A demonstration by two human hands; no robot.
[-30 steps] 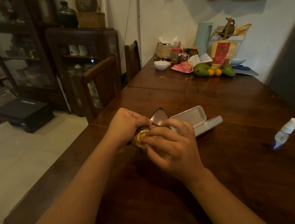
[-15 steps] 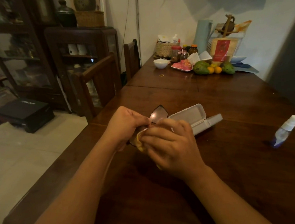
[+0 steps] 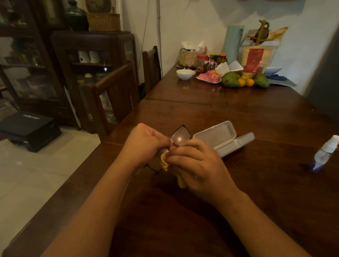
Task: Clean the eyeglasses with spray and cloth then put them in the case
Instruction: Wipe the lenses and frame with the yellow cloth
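Dark-framed eyeglasses (image 3: 180, 137) are held above the wooden table (image 3: 271, 191), one lens sticking up between my hands. My left hand (image 3: 145, 143) grips the frame near the bridge. A yellow cloth (image 3: 165, 163) is pinched in my right hand (image 3: 198, 168) and pressed against the lower lens, which is mostly hidden. The white glasses case (image 3: 224, 138) lies open just behind my right hand. A small spray bottle (image 3: 324, 152) with a white cap lies on its side at the right.
Two wooden chairs (image 3: 113, 96) stand along the table's left edge. At the far end are a white bowl (image 3: 184, 74), a wicker basket (image 3: 187, 57), jars, fruit (image 3: 242, 80) and packets. A dark cabinet (image 3: 91, 69) stands at the left.
My right hand has slid the cloth slightly down and toward me over the lower lens. The left hand keeps the glasses in nearly the same spot.
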